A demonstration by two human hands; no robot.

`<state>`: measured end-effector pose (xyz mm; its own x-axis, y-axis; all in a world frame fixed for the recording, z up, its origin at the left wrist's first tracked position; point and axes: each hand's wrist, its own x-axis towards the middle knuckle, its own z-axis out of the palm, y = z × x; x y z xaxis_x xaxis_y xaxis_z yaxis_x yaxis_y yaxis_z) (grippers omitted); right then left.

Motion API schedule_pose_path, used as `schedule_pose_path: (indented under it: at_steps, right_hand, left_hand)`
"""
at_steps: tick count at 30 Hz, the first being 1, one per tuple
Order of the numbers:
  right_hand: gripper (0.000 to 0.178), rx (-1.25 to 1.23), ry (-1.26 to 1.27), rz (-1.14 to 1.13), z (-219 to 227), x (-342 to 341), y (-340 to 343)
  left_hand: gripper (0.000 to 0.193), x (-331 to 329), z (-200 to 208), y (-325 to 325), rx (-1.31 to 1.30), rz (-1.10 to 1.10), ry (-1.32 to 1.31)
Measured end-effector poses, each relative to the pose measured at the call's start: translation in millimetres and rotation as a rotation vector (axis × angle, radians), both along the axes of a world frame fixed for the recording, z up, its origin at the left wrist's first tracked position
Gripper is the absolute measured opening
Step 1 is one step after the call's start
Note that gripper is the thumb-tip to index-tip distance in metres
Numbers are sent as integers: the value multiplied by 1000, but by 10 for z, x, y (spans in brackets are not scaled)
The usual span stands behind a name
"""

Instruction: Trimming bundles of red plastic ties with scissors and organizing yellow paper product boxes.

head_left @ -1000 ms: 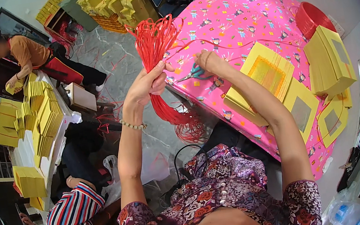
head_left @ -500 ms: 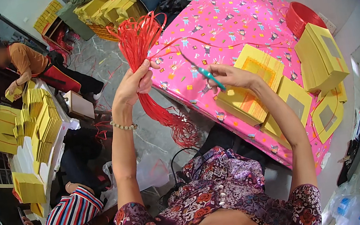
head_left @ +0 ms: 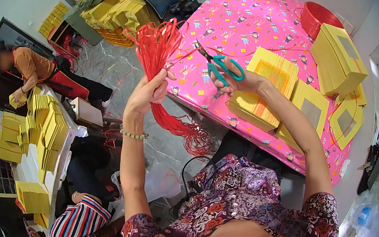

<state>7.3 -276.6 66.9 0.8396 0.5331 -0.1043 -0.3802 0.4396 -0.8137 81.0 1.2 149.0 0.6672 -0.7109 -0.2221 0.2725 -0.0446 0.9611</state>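
Red string bundle [head_left: 158, 59]: clenched in left hand [head_left: 149, 92], raised left of pink table [head_left: 252, 16]. Right hand [head_left: 235, 82] grips teal scissors [head_left: 221, 67]. Judged best: keep strands taut, cut squarely.

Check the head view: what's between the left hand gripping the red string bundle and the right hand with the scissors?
In the head view, a few thin red strands span from the red string bundle in the left hand toward the teal-handled scissors in the right hand.

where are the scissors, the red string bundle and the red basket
scissors [head_left: 222, 67]: head view, on the teal handle loops in the right hand.
red string bundle [head_left: 156, 50]: head view, on the looped upper part above the left hand.
red basket [head_left: 315, 16]: head view, on its ribbed side wall.
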Motion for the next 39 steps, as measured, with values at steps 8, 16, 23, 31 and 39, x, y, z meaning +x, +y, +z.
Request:
schedule_pose_path:
  at_steps: [8, 16, 23, 31, 39]
  right_hand:
    - [65, -119, -82, -50, 76, -108, -59]
    - [84, 123, -121, 128, 255, -333, 53]
    - [80, 136, -76, 146, 200, -312, 113]
    - [70, 98, -25, 6, 186, -319, 144]
    - [69, 224, 39, -77, 228, -347, 248]
  left_hand:
    - [32, -25, -56, 103, 6, -33, 79]
    - [34, -65, -245, 179, -57, -188, 93]
    - [34, -96, -331, 130, -54, -244, 79]
    - [34, -159, -369, 96, -39, -272, 71]
    - [34, -178, -398, 121, -15, -338, 43]
